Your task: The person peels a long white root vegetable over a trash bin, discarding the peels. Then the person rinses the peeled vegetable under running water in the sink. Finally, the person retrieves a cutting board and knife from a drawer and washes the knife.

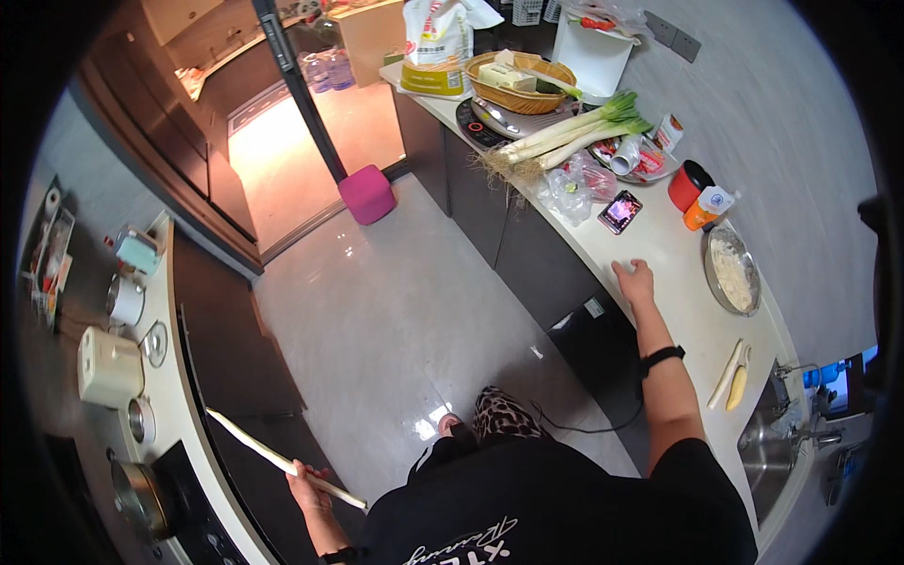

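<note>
My left hand [306,487] is closed around the middle of a long, thin, pale stick [250,441], held slanting beside the left counter; whether it is a vegetable or wood I cannot tell. My right hand [637,281] is over the front edge of the right counter [680,320], fingers apart and holding nothing. Just beyond it lies a phone [621,212] with a lit screen. To its right stands a metal bowl [733,270] with white, flour-like stuff. Nearer the sink lie a short pale stick [724,375] and a yellowish piece [737,388].
Long leeks [574,134] lie across the far counter near a wicker basket [523,89], plastic bags [570,193] and a red cup [690,185]. A sink [767,452] is at right. The left counter bears a pot [141,499] and a cream appliance [108,365]. A magenta stool [366,194] stands ahead.
</note>
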A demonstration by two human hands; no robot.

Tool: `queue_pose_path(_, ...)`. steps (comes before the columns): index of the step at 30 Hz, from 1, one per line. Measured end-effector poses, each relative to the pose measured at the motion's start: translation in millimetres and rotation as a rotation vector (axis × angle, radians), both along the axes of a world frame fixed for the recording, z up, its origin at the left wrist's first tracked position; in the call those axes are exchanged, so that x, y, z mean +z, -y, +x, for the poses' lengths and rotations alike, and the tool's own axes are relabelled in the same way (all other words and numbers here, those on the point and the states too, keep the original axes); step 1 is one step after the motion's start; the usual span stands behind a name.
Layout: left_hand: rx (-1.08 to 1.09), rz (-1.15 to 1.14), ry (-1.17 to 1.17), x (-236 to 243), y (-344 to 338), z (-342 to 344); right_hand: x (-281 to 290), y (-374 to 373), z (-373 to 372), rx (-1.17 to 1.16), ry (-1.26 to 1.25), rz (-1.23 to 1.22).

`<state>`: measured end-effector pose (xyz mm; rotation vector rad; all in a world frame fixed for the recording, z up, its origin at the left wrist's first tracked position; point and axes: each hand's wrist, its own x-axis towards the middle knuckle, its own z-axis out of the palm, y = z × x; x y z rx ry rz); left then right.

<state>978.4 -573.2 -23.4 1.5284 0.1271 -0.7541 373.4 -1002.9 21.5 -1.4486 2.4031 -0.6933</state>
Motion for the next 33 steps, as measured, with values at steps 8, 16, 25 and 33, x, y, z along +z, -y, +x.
queue_pose_path(8, -0.043, -0.055, 0.006, 2, 116, 50, -5, 146, -21, -0.524, 0.161, 0.03)
queue_pose_path(16, 0.014, -0.164, -0.044, -12, 245, 57, -18, 245, -33, -0.717, 0.157, 0.277)
queue_pose_path(25, -0.145, -0.077, 0.152, -6, 395, 56, -37, 278, -38, -0.898, 0.087, 0.342)
queue_pose_path(33, -0.576, 0.066, 0.233, -18, 527, -4, -34, 284, -37, -0.981, 0.14, 0.333)
